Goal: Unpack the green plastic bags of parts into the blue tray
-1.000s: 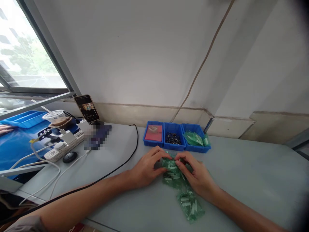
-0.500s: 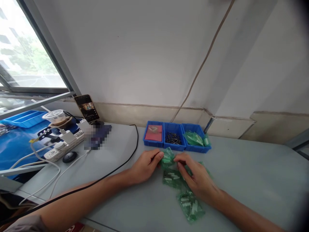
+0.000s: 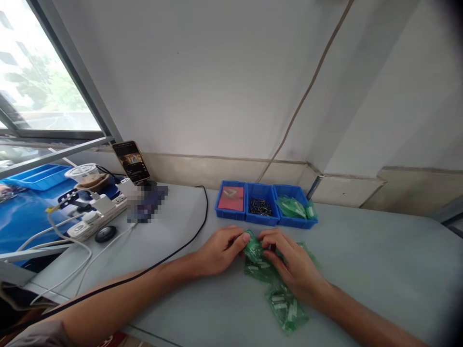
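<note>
Between my hands is a small green plastic bag [image 3: 253, 248], its contents hard to make out. My left hand [image 3: 224, 248] pinches the bag's left edge between thumb and fingers. On its right side, my right hand [image 3: 287, 258] is closed, thumb and fingertips together at the bag's edge. Just below lies another green bag [image 3: 259, 271] with pale and metallic small pieces inside. Nearer to me, a third green bag [image 3: 287, 308] holds several white and silvery cylindrical pieces. More green plastic [image 3: 307, 253] shows partly behind my right hand.
Three joined blue bins stand by the wall: one with a pink sheet [image 3: 231, 199], one with dark metal pieces [image 3: 260, 207], one with green bags [image 3: 290, 206]. A black cable [image 3: 170, 254] crosses my left arm. Leftward are a phone [image 3: 130, 161], power strip [image 3: 97, 219] and mouse [image 3: 105, 234].
The held green bag has tilted and come slightly lower, towards me. Both hands keep nearly the same place, with the right fingers shifted a little at the bag's edge.
</note>
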### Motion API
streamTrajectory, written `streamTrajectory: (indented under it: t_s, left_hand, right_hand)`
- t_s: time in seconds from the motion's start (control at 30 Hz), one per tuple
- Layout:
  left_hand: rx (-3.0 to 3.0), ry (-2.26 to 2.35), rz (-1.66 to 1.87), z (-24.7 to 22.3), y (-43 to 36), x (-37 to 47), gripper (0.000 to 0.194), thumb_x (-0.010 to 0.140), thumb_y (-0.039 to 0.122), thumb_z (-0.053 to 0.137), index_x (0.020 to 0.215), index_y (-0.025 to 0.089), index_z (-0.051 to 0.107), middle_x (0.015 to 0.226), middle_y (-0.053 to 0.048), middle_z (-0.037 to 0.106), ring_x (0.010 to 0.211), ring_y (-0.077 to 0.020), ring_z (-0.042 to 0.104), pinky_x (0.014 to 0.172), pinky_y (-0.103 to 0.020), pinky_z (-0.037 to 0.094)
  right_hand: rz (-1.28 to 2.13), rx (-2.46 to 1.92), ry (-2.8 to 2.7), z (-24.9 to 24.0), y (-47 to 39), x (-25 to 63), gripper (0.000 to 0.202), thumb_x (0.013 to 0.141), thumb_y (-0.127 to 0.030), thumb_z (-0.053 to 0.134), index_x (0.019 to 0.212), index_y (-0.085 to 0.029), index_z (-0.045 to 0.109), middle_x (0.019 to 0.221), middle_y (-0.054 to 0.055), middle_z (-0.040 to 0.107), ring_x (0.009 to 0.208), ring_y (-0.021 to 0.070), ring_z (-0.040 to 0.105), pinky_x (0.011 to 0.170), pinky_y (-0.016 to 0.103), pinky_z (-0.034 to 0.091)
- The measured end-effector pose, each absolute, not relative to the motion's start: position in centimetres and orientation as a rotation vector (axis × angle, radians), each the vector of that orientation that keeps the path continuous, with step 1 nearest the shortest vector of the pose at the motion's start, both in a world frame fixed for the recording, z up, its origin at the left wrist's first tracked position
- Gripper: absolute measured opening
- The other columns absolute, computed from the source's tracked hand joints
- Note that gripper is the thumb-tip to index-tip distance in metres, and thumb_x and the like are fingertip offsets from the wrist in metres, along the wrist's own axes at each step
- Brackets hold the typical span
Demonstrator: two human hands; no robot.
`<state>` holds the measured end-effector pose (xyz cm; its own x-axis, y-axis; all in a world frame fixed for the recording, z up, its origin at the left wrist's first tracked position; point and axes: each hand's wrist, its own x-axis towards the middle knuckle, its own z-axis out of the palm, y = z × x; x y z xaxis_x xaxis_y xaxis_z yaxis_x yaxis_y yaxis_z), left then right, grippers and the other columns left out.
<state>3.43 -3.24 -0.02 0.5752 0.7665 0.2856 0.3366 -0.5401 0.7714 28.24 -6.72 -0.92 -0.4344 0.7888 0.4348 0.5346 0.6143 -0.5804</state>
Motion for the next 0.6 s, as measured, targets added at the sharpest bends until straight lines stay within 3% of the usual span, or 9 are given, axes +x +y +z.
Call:
streamTrajectory:
  t_s: [0.1,0.27,0.4,0.5,0.6]
  left_hand:
    - [2.164,0.842,0.843,0.0,-3.3,3.4,0.059,0.116,0.052,0.03,0.076,0.018,0.057,0.073,-0.001,0.059,0.076,-0.0171,0.054,0.077,-0.029,0.042]
    - [2.204,0.88,0.923,0.0,-3.5,3.5,0.049,0.116,0.045,0.036,0.089,0.017,0.067,0.085,-0.003,0.066,0.084,-0.0186,0.058,0.083,-0.031,0.044]
    - [2.257,0.882,0.906,0.1,-3.5,3.7,0.035,0.114,0.039,0.046,0.097,0.017,0.068,0.09,-0.004,0.067,0.085,-0.0191,0.058,0.081,-0.031,0.046]
    - [2.372,0.738,0.802,0.3,-3.7,3.7,0.026,0.11,0.039,0.056,0.118,0.019,0.07,0.112,-0.009,0.069,0.107,-0.023,0.062,0.099,-0.036,0.047]
    - [2.51,0.644,0.665,0.4,-3.9,3.6,0.034,0.104,0.045,0.068,0.133,0.026,0.07,0.134,-0.011,0.064,0.122,-0.0275,0.058,0.111,-0.042,0.042]
  right_hand:
    - [0.537,-1.084,-2.12,-1.1,-6.8,28.4,0.01,0.11,-0.025,0.048,0.109,-0.029,0.057,0.114,0.004,0.071,0.098,0.0209,0.071,0.083,0.034,0.057]
    - [0.576,-1.235,-1.855,-1.8,-6.7,28.5,0.012,0.11,-0.039,0.053,0.118,-0.03,0.056,0.097,0.002,0.069,0.082,0.0202,0.069,0.063,0.028,0.053]
    - [0.545,-1.2,-1.792,-1.9,-6.2,28.7,0.019,0.112,-0.04,0.048,0.113,-0.029,0.063,0.095,0.002,0.068,0.077,0.0195,0.066,0.067,0.03,0.053]
    - [0.588,-1.212,-1.699,-1.8,-5.8,28.7,0.024,0.112,-0.042,0.047,0.112,-0.028,0.067,0.093,0.003,0.068,0.075,0.0193,0.066,0.067,0.031,0.053]
    - [0.641,-1.219,-1.52,-1.7,-5.5,28.6,0.028,0.11,-0.046,0.051,0.127,-0.029,0.065,0.09,0.003,0.068,0.076,0.0201,0.067,0.065,0.031,0.055]
